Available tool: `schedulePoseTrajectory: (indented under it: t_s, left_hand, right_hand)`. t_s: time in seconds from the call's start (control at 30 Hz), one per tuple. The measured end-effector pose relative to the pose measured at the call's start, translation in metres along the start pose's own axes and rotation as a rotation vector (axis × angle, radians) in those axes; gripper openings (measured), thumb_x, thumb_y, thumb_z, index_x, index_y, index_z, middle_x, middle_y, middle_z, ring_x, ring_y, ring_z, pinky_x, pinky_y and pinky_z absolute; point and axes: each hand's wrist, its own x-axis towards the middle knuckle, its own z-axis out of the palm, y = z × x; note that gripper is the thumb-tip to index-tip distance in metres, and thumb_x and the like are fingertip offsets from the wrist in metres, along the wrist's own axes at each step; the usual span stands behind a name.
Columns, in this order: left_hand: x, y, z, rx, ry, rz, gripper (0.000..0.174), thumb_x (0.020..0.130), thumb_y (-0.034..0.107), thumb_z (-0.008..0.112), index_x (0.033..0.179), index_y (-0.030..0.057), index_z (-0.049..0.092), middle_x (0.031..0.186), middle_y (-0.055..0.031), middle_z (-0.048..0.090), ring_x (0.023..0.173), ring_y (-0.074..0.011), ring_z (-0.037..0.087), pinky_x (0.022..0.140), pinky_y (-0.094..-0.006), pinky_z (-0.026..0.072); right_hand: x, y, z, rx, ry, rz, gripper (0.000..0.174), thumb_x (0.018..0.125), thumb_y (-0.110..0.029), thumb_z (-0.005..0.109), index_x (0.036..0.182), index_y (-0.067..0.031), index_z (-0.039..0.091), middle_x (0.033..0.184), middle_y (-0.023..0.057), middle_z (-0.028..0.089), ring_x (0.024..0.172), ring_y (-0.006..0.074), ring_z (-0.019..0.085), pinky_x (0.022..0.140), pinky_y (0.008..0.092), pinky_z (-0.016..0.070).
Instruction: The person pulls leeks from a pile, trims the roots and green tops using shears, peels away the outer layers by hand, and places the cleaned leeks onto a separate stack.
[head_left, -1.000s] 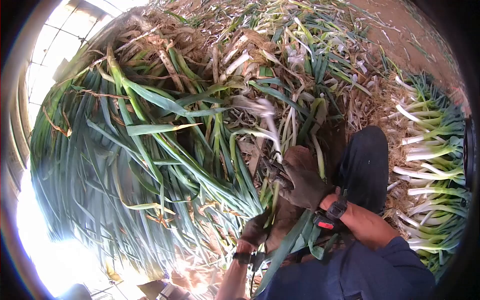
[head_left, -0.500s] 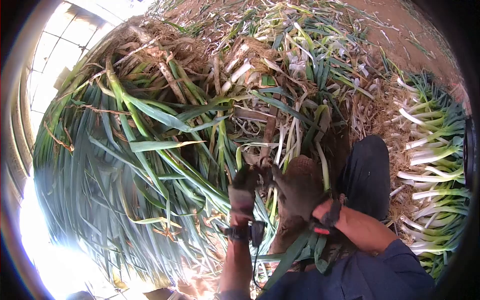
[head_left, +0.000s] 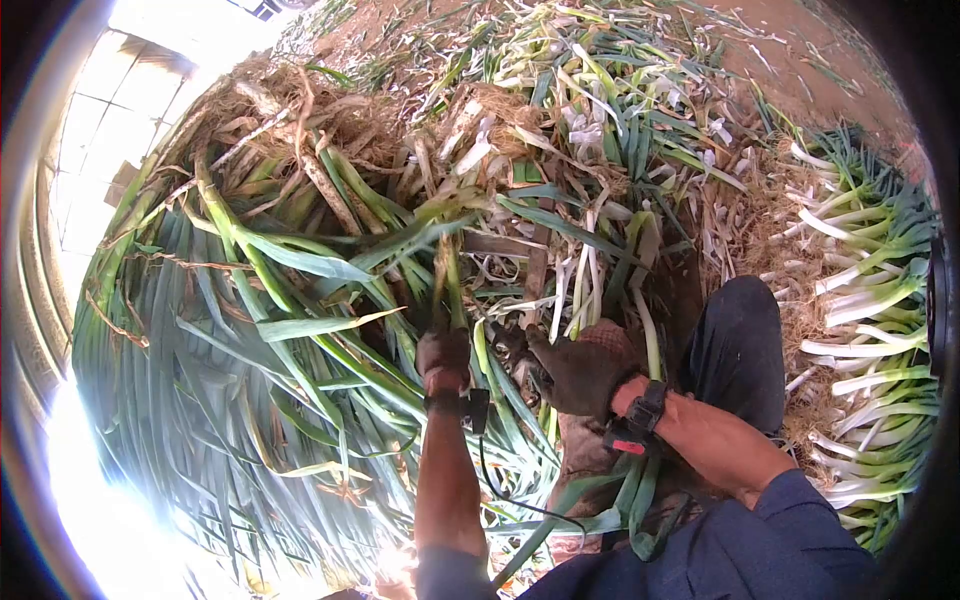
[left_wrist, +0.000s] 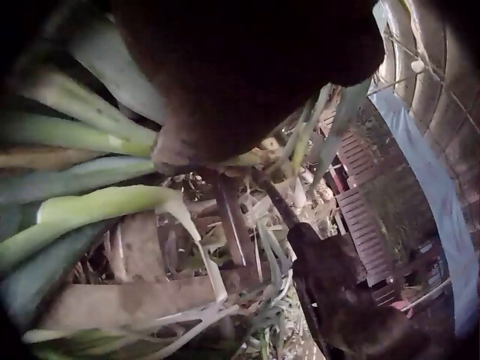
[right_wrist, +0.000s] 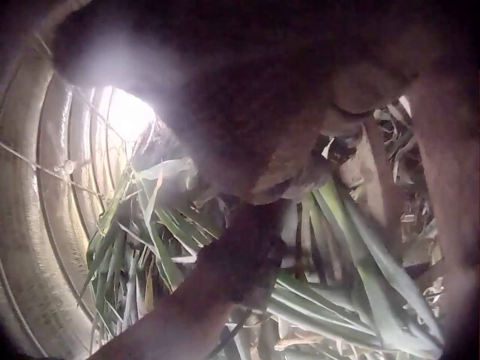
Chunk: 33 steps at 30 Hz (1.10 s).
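My gloved left hand reaches into the left pile and grips a leek, whose stalk rises beyond my knuckles. Green stalks also run out to the side of my fist in the left wrist view. My gloved right hand hovers over my lap, beside the left one, with its dark fingertips pointing up and left. I cannot tell whether those fingers hold anything. White leek stalks lie just beyond it.
A big heap of untrimmed leeks fills the left. Peeled white leeks lie in a row at the right. Leaf scraps cover the ground ahead. My bent knee is right of my hands, and a cable hangs from my left wrist.
The blurred white leek by my right hand a second ago is gone from there. My left hand has moved up and left from my lap to the pile. My right hand has shifted slightly left.
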Motion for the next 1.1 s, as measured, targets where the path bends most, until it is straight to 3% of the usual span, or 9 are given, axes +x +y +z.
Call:
schedulePoseTrajectory:
  t_s: [0.2,0.27,0.37,0.4,0.5,0.73,0.9,1.0,1.1]
  left_hand:
    - [-0.048,0.017,-0.043,-0.42,-0.079,-0.181,0.031,0.085,0.033,0.068,0.105,0.0101,0.075,0.099,-0.019,0.073,0.091,-0.0366,0.07,0.079,-0.0416,0.0545]
    - [-0.055,0.025,-0.053,-0.154,-0.163,-0.213,0.029,0.088,0.033,0.065,0.099,0.0084,0.076,0.097,-0.0169,0.074,0.09,-0.033,0.071,0.076,-0.0412,0.0554]
    - [-0.078,0.006,-0.035,-0.425,-0.185,-0.121,0.031,0.09,0.034,0.062,0.1,0.0081,0.075,0.096,-0.0149,0.074,0.088,-0.0331,0.071,0.075,-0.0424,0.0557]
    - [-0.077,-0.003,-0.024,-0.075,-0.234,0.059,0.032,0.092,0.036,0.061,0.102,0.0087,0.073,0.094,-0.0142,0.073,0.086,-0.0356,0.07,0.074,-0.0443,0.0553]
    - [-0.094,0.005,-0.031,-0.168,-0.238,0.084,0.033,0.092,0.036,0.06,0.105,0.0091,0.072,0.093,-0.0158,0.073,0.085,-0.0375,0.069,0.073,-0.0447,0.055]
    - [-0.142,-0.001,0.014,-0.931,-0.332,-0.141,0.033,0.09,0.027,0.067,0.116,0.0059,0.069,0.102,-0.0167,0.073,0.093,-0.0358,0.069,0.08,-0.0422,0.0545]
    - [-0.169,-0.007,0.038,-0.344,-0.158,0.365,0.04,0.093,0.028,0.064,0.124,0.0022,0.062,0.109,-0.0174,0.071,0.1,-0.0374,0.066,0.085,-0.0408,0.0534]
    - [-0.19,0.028,-0.01,-0.618,-0.435,0.096,0.041,0.093,0.019,0.066,0.13,0.0022,0.061,0.111,-0.0122,0.072,0.095,-0.0224,0.068,0.084,-0.0335,0.0523]
    - [-0.207,0.054,0.003,-0.611,-0.426,0.199,0.04,0.091,0.019,0.068,0.128,0.0042,0.064,0.109,-0.0129,0.073,0.096,-0.0227,0.068,0.083,-0.0337,0.0526]
  right_hand:
    - [-0.01,-0.001,-0.002,-0.006,-0.089,-0.036,0.074,0.087,-0.025,0.062,0.148,0.0043,0.032,0.094,0.0267,0.066,0.082,0.0416,0.066,0.07,0.0497,0.0528]
    - [0.0,0.004,0.001,-0.007,-0.002,-0.059,0.075,0.087,-0.025,0.062,0.148,0.0049,0.031,0.095,0.027,0.065,0.082,0.0417,0.066,0.071,0.0499,0.0532]
    - [0.021,0.004,-0.005,-0.074,0.103,-0.073,0.076,0.087,-0.026,0.061,0.149,0.0045,0.03,0.098,0.0273,0.065,0.085,0.042,0.066,0.075,0.0501,0.0536]
    - [0.028,0.003,-0.014,-0.084,0.045,-0.04,0.077,0.085,-0.026,0.062,0.15,0.0036,0.031,0.1,0.0277,0.065,0.089,0.0422,0.066,0.078,0.0501,0.0534]
    - [0.039,-0.003,-0.029,-0.099,0.012,0.001,0.076,0.084,-0.024,0.062,0.149,0.0034,0.033,0.101,0.0277,0.065,0.093,0.0428,0.066,0.081,0.0501,0.0529]
    - [0.046,-0.001,-0.024,-0.148,0.055,-0.01,0.077,0.083,-0.024,0.062,0.15,0.0027,0.032,0.099,0.0271,0.066,0.091,0.0426,0.066,0.078,0.0504,0.0533]
    - [-0.002,0.003,-0.007,-0.019,-0.016,-0.068,0.08,0.085,-0.024,0.062,0.151,0.0019,0.026,0.098,0.0258,0.064,0.087,0.0436,0.064,0.073,0.0519,0.0521]
    - [-0.018,0.027,0.026,-0.076,-0.028,0.032,0.079,0.083,-0.022,0.065,0.149,0.0029,0.031,0.098,0.0254,0.064,0.091,0.0438,0.063,0.079,0.052,0.05]
    - [-0.037,0.016,-0.004,-0.225,0.16,-0.123,0.078,0.08,-0.021,0.067,0.147,0.0042,0.037,0.098,0.0246,0.064,0.097,0.0432,0.061,0.085,0.0517,0.0473]
